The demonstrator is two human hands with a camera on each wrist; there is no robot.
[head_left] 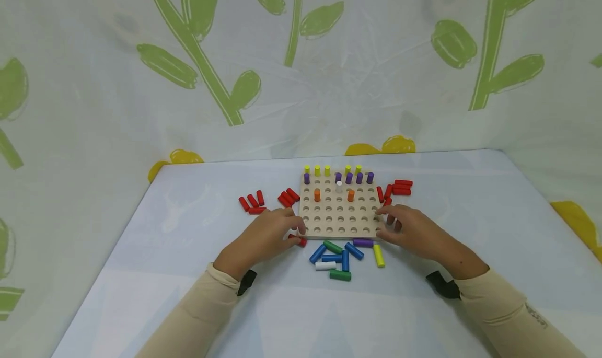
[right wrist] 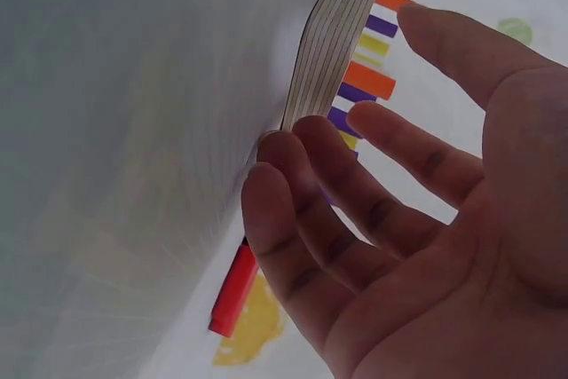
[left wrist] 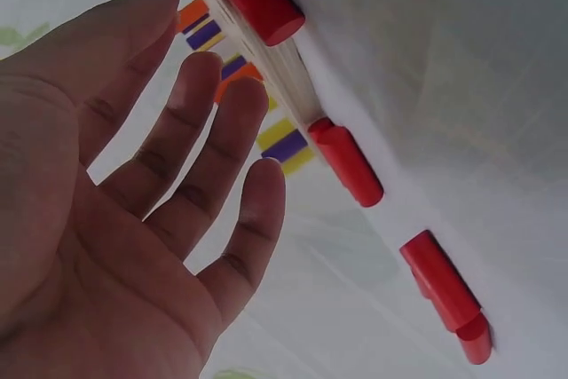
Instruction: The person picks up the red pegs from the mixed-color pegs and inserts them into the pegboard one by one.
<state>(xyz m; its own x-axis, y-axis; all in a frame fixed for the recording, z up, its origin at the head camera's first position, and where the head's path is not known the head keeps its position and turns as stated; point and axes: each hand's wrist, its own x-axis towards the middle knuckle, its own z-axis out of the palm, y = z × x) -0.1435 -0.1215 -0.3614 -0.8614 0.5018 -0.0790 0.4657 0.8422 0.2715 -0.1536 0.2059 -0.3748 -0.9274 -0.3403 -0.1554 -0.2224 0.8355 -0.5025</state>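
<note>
A wooden pegboard [head_left: 335, 208] with rows of round holes lies between both hands. Yellow pegs [head_left: 317, 170], purple pegs [head_left: 349, 178], a white peg [head_left: 339, 187] and two orange pegs [head_left: 350, 195] stand upright in its far half. My left hand [head_left: 267, 238] is at the board's near left corner, fingers relaxed and holding nothing; a red peg [head_left: 302, 242] lies by its fingertips. At the right edge, my right hand [head_left: 414, 231] has loosely bent fingers [right wrist: 268, 206] and an empty palm, its fingertips right at the board's side [right wrist: 330, 42].
Loose blue pegs [head_left: 345, 261], green pegs [head_left: 340, 275], a white peg [head_left: 325, 266], a purple peg [head_left: 363, 242] and a yellow peg [head_left: 378, 256] lie before the board. Red pegs sit in groups at left [head_left: 256, 210] and right [head_left: 402, 192]. A patterned curtain [head_left: 329, 102] hangs behind the table.
</note>
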